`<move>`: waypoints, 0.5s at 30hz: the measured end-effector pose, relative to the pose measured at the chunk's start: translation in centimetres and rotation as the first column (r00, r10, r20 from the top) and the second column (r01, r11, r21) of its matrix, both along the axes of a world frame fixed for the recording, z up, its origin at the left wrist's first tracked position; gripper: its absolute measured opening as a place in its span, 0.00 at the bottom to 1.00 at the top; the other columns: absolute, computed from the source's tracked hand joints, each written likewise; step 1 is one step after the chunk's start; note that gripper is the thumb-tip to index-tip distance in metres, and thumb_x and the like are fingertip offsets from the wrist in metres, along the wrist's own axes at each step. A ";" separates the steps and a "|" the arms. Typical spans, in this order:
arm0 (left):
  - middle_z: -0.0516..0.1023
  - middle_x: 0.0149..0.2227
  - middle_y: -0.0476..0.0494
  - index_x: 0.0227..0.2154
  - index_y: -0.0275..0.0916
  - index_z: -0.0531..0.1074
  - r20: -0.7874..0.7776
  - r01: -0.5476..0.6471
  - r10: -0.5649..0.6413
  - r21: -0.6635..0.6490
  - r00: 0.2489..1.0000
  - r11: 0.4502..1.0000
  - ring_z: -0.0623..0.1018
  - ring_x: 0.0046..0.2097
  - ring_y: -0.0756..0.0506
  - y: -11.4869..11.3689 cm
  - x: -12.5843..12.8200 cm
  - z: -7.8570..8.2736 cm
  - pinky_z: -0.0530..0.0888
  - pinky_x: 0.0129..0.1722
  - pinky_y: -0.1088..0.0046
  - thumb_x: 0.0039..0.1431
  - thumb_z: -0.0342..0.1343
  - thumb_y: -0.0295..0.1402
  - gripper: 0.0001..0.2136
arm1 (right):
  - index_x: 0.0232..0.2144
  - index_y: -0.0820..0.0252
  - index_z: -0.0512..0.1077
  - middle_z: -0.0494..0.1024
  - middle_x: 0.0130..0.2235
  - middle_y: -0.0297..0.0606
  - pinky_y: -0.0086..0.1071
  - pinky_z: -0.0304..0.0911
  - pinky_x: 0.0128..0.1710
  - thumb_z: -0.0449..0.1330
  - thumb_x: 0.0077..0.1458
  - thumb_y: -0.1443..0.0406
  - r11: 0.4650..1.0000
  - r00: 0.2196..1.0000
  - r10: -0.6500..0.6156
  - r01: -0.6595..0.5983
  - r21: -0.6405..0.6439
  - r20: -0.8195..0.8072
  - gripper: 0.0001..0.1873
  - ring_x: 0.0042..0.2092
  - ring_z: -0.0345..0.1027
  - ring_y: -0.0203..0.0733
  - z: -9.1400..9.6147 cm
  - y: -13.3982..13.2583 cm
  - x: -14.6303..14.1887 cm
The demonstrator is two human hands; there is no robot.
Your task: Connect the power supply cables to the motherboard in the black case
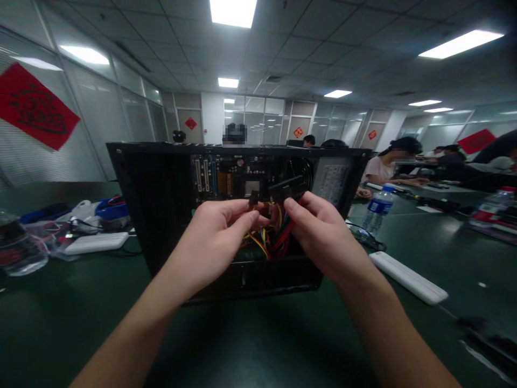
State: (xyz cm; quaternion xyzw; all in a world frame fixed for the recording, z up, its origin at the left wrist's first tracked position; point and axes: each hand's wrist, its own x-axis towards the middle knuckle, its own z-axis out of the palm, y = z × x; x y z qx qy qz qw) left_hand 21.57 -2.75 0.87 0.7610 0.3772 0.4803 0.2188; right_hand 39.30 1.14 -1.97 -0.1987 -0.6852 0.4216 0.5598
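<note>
An open black computer case (242,280) lies in front of me, its inside facing me. My left hand (220,229) pinches a small black cable connector (253,198) with thumb and fingers. Beside it, my right hand (317,223) is closed on a larger black power connector (285,189). Red, yellow and black wires (278,237) hang from the connectors into the case. Behind the hands shows the motherboard (220,175) with its slots. A power supply (332,178) with a label sits at the case's right side.
White power strips (97,243) (407,277) lie on the green table (258,345) on both sides. A water bottle (377,210) stands right of the case, a dark drink bottle (16,248) far left. A person (391,167) sits at the right, others farther back.
</note>
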 end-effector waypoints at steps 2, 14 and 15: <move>0.83 0.32 0.44 0.32 0.37 0.82 -0.012 -0.061 0.061 0.023 0.998 0.998 0.82 0.37 0.43 0.0 -0.1 0.0 0.80 0.37 0.69 0.62 0.55 0.37 0.12 | 0.41 0.58 0.75 0.79 0.38 0.39 0.35 0.72 0.44 0.61 0.60 0.52 0.999 0.999 0.045 -0.045 -0.020 0.009 0.16 0.41 0.75 0.41 0.2 0.1 0.5; 0.82 0.29 0.49 0.28 0.40 0.81 -0.061 -0.208 0.232 0.265 0.971 0.941 0.80 0.33 0.45 0.1 1.0 -1.3 0.76 0.33 0.74 0.60 0.57 0.37 0.11 | 0.41 0.60 0.78 0.79 0.35 0.39 0.32 0.74 0.35 0.66 0.55 0.53 1.000 0.989 0.006 -0.010 0.027 0.147 0.17 0.37 0.74 0.40 0.9 0.0 1.8; 0.81 0.27 0.49 0.27 0.40 0.81 -0.073 -0.214 0.242 0.278 0.967 0.937 0.79 0.32 0.46 0.0 1.1 -1.3 0.74 0.32 0.75 0.61 0.57 0.37 0.11 | 0.40 0.60 0.79 0.79 0.35 0.38 0.32 0.74 0.34 0.66 0.54 0.53 1.000 0.989 -0.004 -0.001 0.029 0.150 0.17 0.36 0.74 0.40 0.8 -0.1 1.6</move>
